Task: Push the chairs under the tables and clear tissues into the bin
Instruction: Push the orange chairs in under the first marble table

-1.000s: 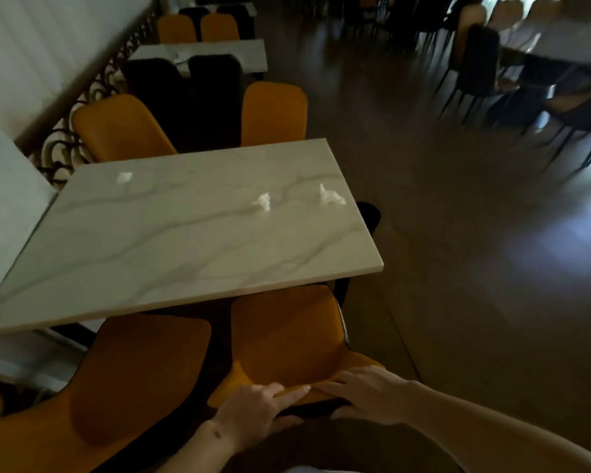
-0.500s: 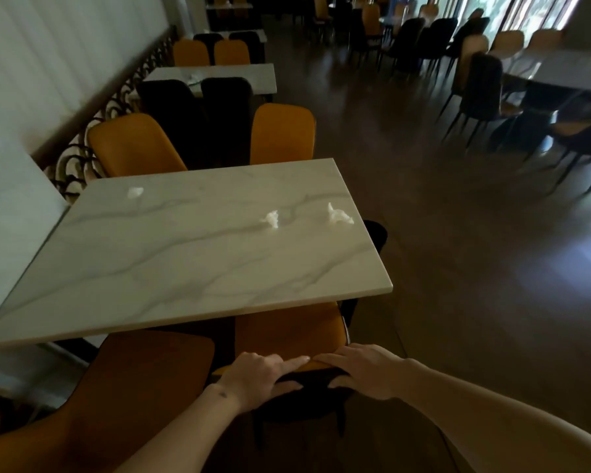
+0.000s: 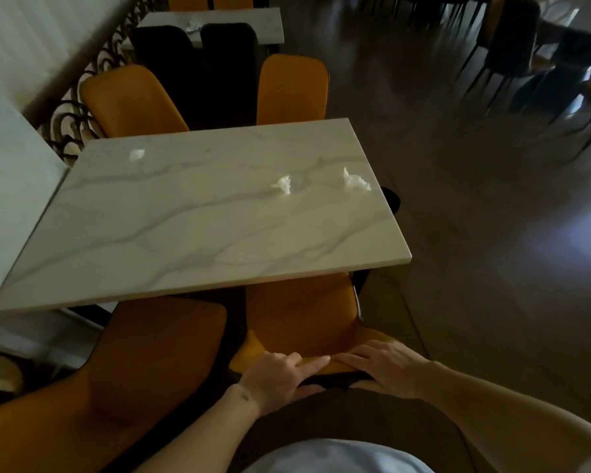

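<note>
A marble-topped table [image 3: 198,230] stands before me with three crumpled white tissues on it: one at the far left [image 3: 137,154], one in the middle [image 3: 283,184], one near the right edge [image 3: 355,181]. An orange chair [image 3: 302,312] sits at the near right side, its seat partly under the tabletop. My left hand [image 3: 277,377] and my right hand [image 3: 386,367] both grip the top of its backrest, side by side. A second orange chair [image 3: 151,356] stands to its left, out from the table.
Two more orange chairs [image 3: 130,100] [image 3: 292,88] stand at the table's far side, with black chairs [image 3: 191,52] and another table [image 3: 219,20] behind them. A wall and patterned railing run along the left. Dark wooden floor [image 3: 492,268] lies to the right, more chairs at far right.
The orange chair under my hands has slid forward, further beneath the tabletop. My hands stay on its backrest. The camera has tilted and shifted closer.
</note>
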